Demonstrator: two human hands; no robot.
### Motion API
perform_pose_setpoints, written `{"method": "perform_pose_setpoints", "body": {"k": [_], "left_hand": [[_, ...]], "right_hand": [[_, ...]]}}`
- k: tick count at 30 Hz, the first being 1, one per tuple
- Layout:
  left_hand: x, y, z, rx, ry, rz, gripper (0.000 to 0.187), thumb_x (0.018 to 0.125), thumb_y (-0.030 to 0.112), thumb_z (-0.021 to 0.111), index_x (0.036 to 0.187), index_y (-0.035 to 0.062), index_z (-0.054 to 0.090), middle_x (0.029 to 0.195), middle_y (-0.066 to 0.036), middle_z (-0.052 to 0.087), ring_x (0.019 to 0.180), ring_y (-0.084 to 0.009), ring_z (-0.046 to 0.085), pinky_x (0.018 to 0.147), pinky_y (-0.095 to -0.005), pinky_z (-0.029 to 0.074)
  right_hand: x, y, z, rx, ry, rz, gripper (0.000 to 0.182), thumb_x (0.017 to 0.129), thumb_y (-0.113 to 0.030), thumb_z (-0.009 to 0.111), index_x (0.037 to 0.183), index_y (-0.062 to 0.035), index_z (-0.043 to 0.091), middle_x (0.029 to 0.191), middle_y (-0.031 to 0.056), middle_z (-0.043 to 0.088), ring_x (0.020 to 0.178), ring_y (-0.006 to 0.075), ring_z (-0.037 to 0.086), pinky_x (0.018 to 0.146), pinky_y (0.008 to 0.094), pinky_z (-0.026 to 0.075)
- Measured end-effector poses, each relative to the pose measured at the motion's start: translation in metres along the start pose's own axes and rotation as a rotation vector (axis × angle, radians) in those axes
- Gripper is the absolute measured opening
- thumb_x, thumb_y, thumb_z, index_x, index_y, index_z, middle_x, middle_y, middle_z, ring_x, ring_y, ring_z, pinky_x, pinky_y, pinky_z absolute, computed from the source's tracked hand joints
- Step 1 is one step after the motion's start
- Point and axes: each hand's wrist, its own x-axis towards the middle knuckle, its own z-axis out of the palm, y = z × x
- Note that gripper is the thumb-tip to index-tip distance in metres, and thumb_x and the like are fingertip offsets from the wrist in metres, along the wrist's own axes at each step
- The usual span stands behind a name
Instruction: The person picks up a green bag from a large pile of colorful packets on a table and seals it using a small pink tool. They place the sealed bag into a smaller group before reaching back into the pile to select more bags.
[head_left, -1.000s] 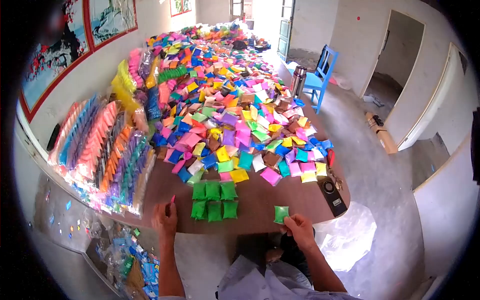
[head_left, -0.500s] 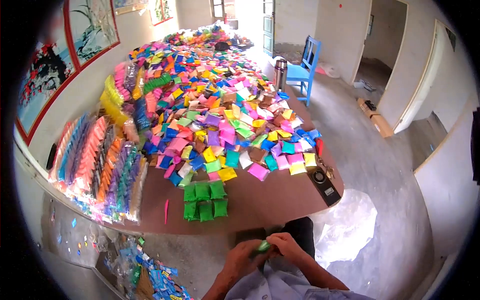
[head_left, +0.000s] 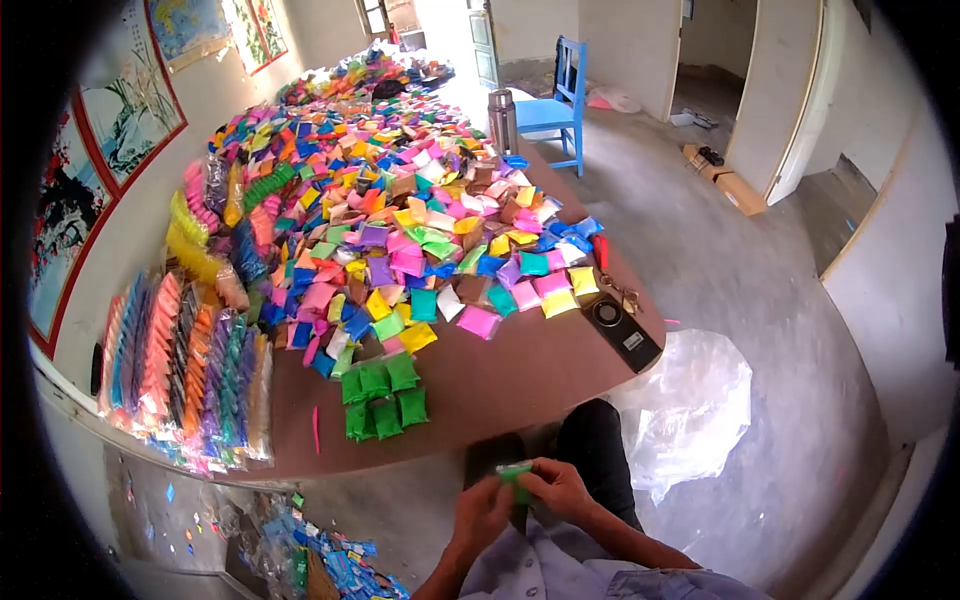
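Packet (head_left: 516, 480), green, pinched between fingertips of left hand (head_left: 484, 512) and right hand (head_left: 560, 490); best steadied by light, even pressure at its edges. Beyond the fingers, matching packets (head_left: 385, 417) on table (head_left: 480, 385).

Colorful packets cover much of a brown table (head_left: 480, 385), center frame, with six green packets (head_left: 383, 394) near its front edge and bundled packets (head_left: 185, 360) at left.

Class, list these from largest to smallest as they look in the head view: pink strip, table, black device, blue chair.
1. Table
2. Blue chair
3. Black device
4. Pink strip
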Motion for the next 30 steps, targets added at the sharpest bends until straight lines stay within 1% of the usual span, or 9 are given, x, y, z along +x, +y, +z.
{"method": "perform_pose_setpoints", "body": {"k": [9,10,12,14,19,22,24,28,30], "left_hand": [[-0.014,0.0,0.02,-0.188,-0.101,-0.142,0.031,0.103,0.03,0.063,0.099,0.0002,0.069,0.083,-0.005,0.069,0.076,-0.0113,0.061,0.067,-0.0314,0.051],[-0.016,0.004,0.021,-0.187,-0.104,-0.15,0.031,0.103,0.03,0.063,0.099,0.0002,0.069,0.083,-0.005,0.069,0.076,-0.0113,0.061,0.067,-0.0314,0.051],[-0.019,0.012,0.021,-0.202,-0.082,-0.116,0.04,0.102,0.038,0.06,0.101,-0.0005,0.07,0.084,-0.017,0.072,0.075,-0.0231,0.07,0.069,-0.0396,0.053],[-0.018,0.012,0.021,-0.111,-0.066,-0.073,0.041,0.102,0.039,0.059,0.1,-0.0004,0.07,0.083,-0.019,0.072,0.074,-0.0272,0.071,0.069,-0.0407,0.053],[-0.026,0.007,0.019,0.048,-0.073,-0.055,0.044,0.102,0.04,0.057,0.096,-0.0009,0.07,0.079,-0.022,0.07,0.073,-0.0355,0.072,0.067,-0.0436,0.053],[-0.032,0.002,0.021,0.024,-0.058,-0.131,0.044,0.103,0.04,0.057,0.096,-0.002,0.07,0.076,-0.023,0.067,0.07,-0.0335,0.071,0.066,-0.0425,0.052],[-0.036,-0.006,0.021,-0.082,-0.084,-0.125,0.035,0.106,0.031,0.057,0.092,-0.0004,0.066,0.075,-0.004,0.064,0.072,-0.008,0.055,0.062,-0.0302,0.047],[-0.041,-0.021,0.028,-0.318,0.01,-0.196,0.035,0.107,0.03,0.056,0.092,0.0008,0.066,0.082,0.001,0.063,0.078,-0.0075,0.054,0.066,-0.0279,0.046],[-0.039,-0.031,0.029,-0.388,0.144,-0.164,0.036,0.105,0.029,0.06,0.093,-0.0042,0.064,0.075,0.001,0.058,0.073,-0.005,0.048,0.06,-0.0288,0.041]], "right_hand": [[-0.014,0.017,0.002,-0.035,0.076,-0.056,0.021,0.1,-0.021,0.068,0.101,-0.0009,0.07,0.088,-0.0013,0.065,0.081,0.0073,0.058,0.071,0.0255,0.048],[-0.017,0.009,0.007,0.106,0.079,-0.001,0.022,0.101,-0.023,0.066,0.1,-0.0012,0.069,0.087,-0.0018,0.064,0.081,0.0075,0.056,0.071,0.0257,0.047],[-0.017,0.003,0.015,0.254,0.083,0.068,0.024,0.103,-0.025,0.063,0.1,-0.0016,0.069,0.087,-0.0023,0.062,0.08,0.0076,0.055,0.072,0.0259,0.047],[-0.017,0.006,0.019,0.219,0.114,-0.006,0.026,0.109,-0.024,0.056,0.097,-0.0046,0.069,0.086,-0.0063,0.06,0.08,0.0029,0.051,0.073,0.0218,0.044],[-0.017,0.031,0.023,0.153,0.063,0.015,0.031,0.11,-0.028,0.052,0.093,-0.0059,0.066,0.085,-0.0062,0.057,0.08,0.0045,0.05,0.072,0.0242,0.044],[-0.018,0.036,0.028,0.201,0.065,0.014,0.03,0.109,-0.029,0.053,0.092,-0.0063,0.065,0.086,-0.0054,0.057,0.081,0.006,0.051,0.072,0.0259,0.045],[-0.017,0.038,0.03,0.204,0.082,0.02,0.03,0.109,-0.028,0.054,0.092,-0.0061,0.065,0.087,-0.0055,0.057,0.081,0.006,0.051,0.071,0.0253,0.045],[-0.014,0.04,0.034,0.133,0.013,-0.045,0.026,0.108,-0.023,0.057,0.095,-0.0033,0.067,0.086,-0.0034,0.06,0.08,0.0068,0.053,0.071,0.0259,0.047],[-0.012,0.038,0.037,0.088,-0.027,-0.091,0.025,0.108,-0.022,0.057,0.097,-0.0022,0.067,0.086,-0.0024,0.061,0.08,0.0073,0.053,0.071,0.0267,0.047]]}}
